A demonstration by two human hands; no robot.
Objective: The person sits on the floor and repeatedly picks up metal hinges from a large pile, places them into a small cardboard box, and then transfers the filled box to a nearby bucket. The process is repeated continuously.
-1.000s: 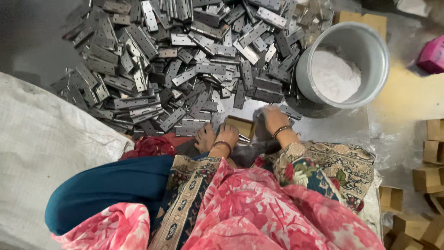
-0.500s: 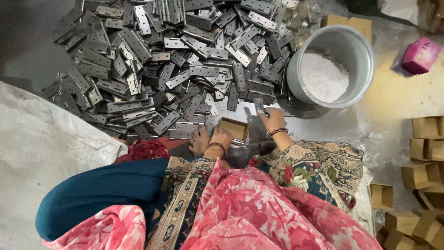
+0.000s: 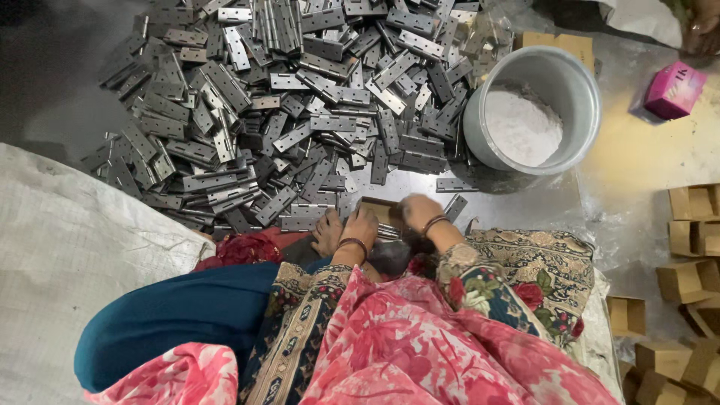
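I sit on the floor in front of a big heap of grey metal hinges (image 3: 300, 112). Both hands are together over a small brown cardboard box (image 3: 380, 210) at the heap's near edge. My left hand (image 3: 361, 226) grips the box's left side. My right hand (image 3: 420, 212) covers its right side, fingers curled; what lies under them is hidden. A bangle sits on each wrist. A bare foot (image 3: 327, 232) rests just left of my left hand.
A metal bucket (image 3: 559, 82) with white powder stands right of the heap. Small folded cardboard boxes (image 3: 694, 225) lie along the right edge. A pink box (image 3: 673, 90) sits top right. A white woven sack (image 3: 60, 247) covers the floor at left.
My hands have stayed on the cardboard box, with the right hand shifting down over its right side. The view has moved, so the heap and bucket sit lower in the picture.
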